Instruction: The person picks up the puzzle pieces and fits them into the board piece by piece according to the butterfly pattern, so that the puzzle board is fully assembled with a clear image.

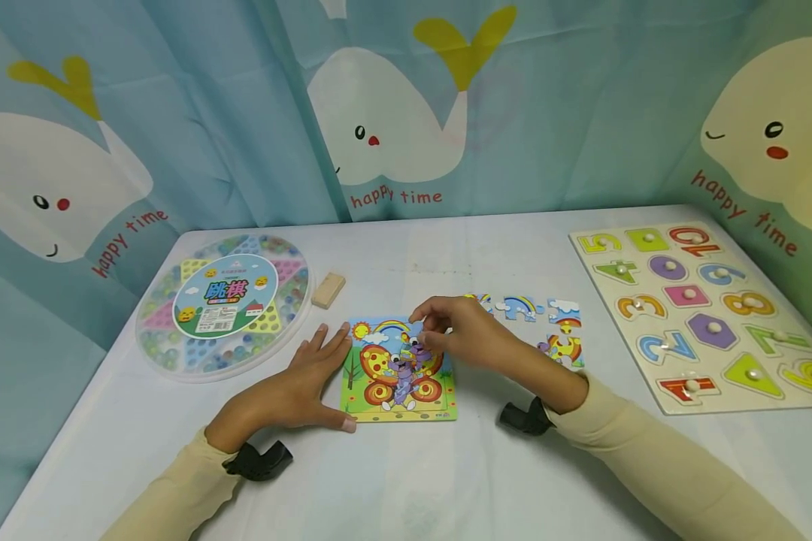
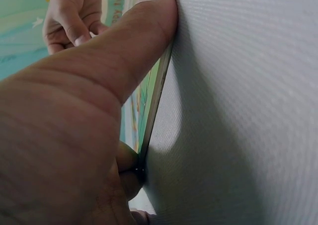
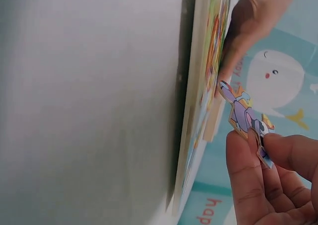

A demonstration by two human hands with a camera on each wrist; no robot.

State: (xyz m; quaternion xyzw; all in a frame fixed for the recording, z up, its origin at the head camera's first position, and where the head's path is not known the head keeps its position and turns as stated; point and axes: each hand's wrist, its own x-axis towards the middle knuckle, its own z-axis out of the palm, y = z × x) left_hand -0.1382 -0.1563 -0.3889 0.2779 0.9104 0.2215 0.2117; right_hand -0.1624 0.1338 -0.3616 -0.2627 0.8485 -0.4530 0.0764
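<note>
A square puzzle board with a butterfly picture lies on the white table. My left hand rests at its left side, fingers spread, with thumb and fingertips touching the board's edge; the left wrist view shows the thumb along that edge. Over the board's upper right, my right hand pinches a puzzle piece between thumb and fingers. The piece has purple butterfly parts on it and is held up off the board in the right wrist view. Several loose puzzle pieces lie to the right, partly hidden by the right forearm.
A round Chinese checkers box of marbles sits at the left, with a small wooden block beside it. On the right lies a knobbed number-and-shape board. A curtain printed with whales hangs behind the table.
</note>
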